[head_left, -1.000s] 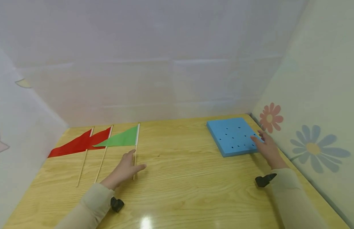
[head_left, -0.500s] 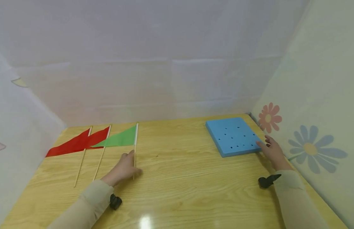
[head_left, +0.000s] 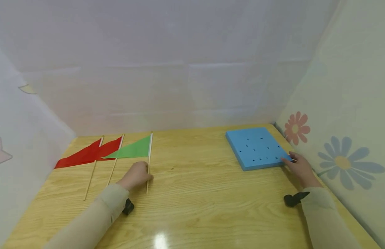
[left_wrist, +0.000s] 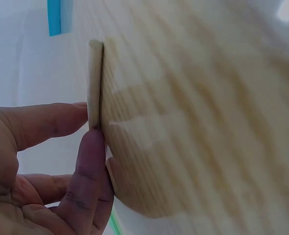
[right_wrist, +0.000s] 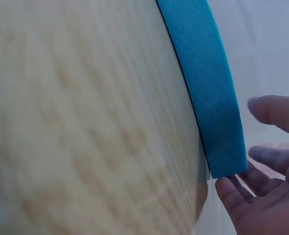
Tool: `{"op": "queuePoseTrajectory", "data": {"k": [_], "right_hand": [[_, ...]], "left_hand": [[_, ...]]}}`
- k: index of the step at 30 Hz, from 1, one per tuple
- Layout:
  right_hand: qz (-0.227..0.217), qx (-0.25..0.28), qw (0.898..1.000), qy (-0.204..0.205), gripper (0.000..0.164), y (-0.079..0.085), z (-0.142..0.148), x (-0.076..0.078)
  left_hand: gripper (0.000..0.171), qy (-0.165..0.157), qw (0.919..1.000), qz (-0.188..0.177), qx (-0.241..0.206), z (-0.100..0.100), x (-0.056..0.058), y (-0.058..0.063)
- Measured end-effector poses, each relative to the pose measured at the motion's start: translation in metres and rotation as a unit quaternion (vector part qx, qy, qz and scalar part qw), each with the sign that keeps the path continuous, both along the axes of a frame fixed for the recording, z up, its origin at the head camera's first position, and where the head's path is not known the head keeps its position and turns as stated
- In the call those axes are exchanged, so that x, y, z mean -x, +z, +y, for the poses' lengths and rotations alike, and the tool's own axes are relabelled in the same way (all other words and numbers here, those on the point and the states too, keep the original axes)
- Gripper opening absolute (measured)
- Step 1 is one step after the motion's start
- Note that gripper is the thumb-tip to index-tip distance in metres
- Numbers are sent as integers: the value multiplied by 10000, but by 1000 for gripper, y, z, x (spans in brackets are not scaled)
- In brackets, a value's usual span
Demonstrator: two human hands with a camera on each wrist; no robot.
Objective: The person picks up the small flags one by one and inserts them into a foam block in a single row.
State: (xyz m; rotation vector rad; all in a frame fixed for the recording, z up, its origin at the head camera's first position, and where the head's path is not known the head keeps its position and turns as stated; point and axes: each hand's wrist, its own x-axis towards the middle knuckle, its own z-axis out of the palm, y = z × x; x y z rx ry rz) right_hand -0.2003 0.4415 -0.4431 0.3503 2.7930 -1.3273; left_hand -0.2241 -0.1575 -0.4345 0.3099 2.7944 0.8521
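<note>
A green pennant flag (head_left: 134, 149) lies on the wooden table, and my left hand (head_left: 138, 175) pinches its thin wooden stick (left_wrist: 94, 83) between thumb and fingers below the cloth. To its left are two red pennant flags (head_left: 86, 154) (head_left: 110, 148), their cloths overlapping and their sticks lying on the table. A flat blue foam block (head_left: 257, 148) with several small holes in its top lies at the far right. My right hand (head_left: 301, 169) is at the block's near right corner; in the right wrist view its lower fingertips touch the corner, while the thumb stands off from the side.
The wooden table (head_left: 195, 207) runs to a white cloth wall (head_left: 180, 86) at the back. A flower-printed cloth wall (head_left: 351, 103) stands close beside my right hand. Another cloth side (head_left: 15, 121) rises at the left.
My left fingers and thumb have come together on the green flag's stick. My right hand has moved slightly right and down to the block's corner. The flags and block lie as before.
</note>
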Motion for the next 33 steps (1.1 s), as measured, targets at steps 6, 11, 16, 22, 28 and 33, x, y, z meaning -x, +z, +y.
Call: {"op": "queuePoseTrajectory", "data": {"k": [6, 11, 16, 22, 28, 33], "right_hand": [[-57, -42, 9999, 128, 75, -9, 8, 4], [-214, -199, 9990, 332, 75, -8, 12, 5], [-258, -349, 9977, 523, 73, -6, 13, 5], [-233, -283, 9969, 699, 74, -3, 7, 3], [-162, -120, 9946, 1014, 76, -4, -6, 5], [-398, 73, 9915, 1238, 80, -2, -18, 6]], "left_hand": [[37, 92, 9998, -6, -157, -3, 4, -2], [30, 205, 9993, -67, -317, -3, 6, -1], [17, 596, 9941, -428, -800, -4, 7, 0], [44, 802, 9872, -718, -1177, -6, 7, 1], [56, 920, 9816, -906, -1411, -11, 7, 2], [45, 1073, 9750, -935, -1707, -12, 5, 0]]}}
